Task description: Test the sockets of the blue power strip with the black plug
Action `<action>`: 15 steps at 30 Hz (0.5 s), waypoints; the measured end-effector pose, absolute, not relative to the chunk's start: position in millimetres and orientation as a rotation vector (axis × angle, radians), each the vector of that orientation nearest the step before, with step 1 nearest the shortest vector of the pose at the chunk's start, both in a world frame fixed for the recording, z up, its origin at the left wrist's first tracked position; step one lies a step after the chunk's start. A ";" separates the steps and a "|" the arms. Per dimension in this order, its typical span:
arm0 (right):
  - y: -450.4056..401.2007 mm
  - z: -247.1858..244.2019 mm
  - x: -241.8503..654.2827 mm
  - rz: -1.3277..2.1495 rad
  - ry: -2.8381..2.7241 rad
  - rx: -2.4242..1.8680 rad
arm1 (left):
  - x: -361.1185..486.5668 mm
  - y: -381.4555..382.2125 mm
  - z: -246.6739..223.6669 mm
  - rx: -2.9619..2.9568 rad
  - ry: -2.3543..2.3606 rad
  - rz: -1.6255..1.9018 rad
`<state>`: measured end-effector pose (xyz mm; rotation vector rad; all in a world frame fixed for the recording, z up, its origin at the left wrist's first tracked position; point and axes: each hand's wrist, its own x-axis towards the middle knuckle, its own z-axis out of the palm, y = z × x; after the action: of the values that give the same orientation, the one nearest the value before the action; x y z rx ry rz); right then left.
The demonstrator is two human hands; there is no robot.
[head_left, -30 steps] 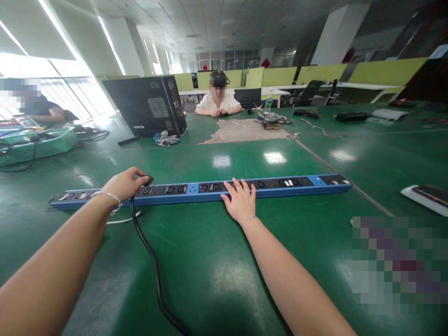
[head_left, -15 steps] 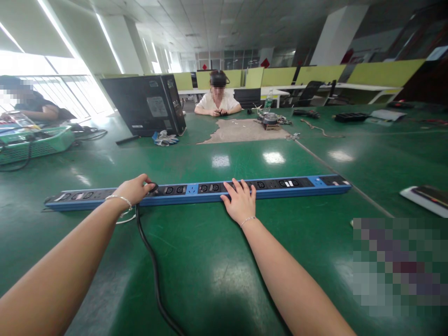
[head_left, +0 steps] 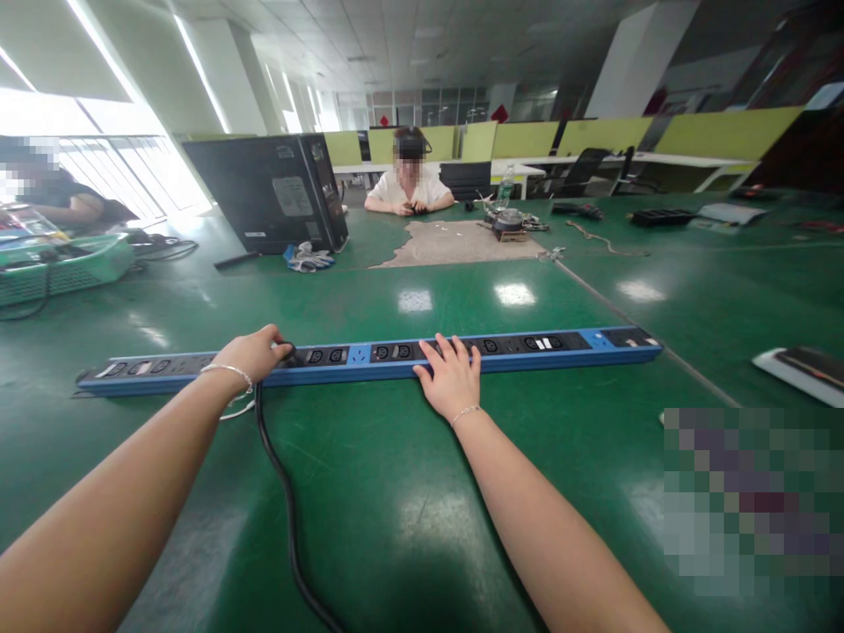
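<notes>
A long blue and black power strip (head_left: 360,354) lies across the green table (head_left: 369,475). My left hand (head_left: 254,356) is closed on a black plug (head_left: 288,352) at the strip's left part; how far the plug sits in a socket is hidden. From there a thick black cable (head_left: 290,519) runs down to the bottom edge. Right of the strip's middle, my right hand (head_left: 453,378) rests on it with fingers spread and holds nothing. A thin white loop (head_left: 237,411) lies below my left wrist.
A black computer case (head_left: 264,193) stands at the back left, with gloves (head_left: 309,257) beside it. A green basket (head_left: 66,268) is far left. A person (head_left: 409,180) sits opposite; another is at the left edge. A white and black object (head_left: 801,374) lies at right.
The whole view has shifted very slightly. Both hands keep their places on the strip and the plug.
</notes>
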<state>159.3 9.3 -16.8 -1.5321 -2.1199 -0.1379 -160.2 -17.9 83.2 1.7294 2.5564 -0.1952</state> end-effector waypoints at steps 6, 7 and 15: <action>9.2 -16.9 159.3 -0.137 -2.114 -1.530 | -161.7 -17.3 81.0 1.751 2.553 -0.215; 9.3 -16.8 159.4 -0.136 -2.114 -1.532 | -161.6 -17.0 80.1 1.754 2.552 -0.219; 9.3 -16.0 159.7 -0.133 -2.123 -1.540 | -158.3 -18.8 70.6 1.799 2.562 -0.176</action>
<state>159.7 9.3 -16.0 -1.5404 -2.1233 -0.1329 -158.3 -18.8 70.6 1.7994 2.5623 -0.1760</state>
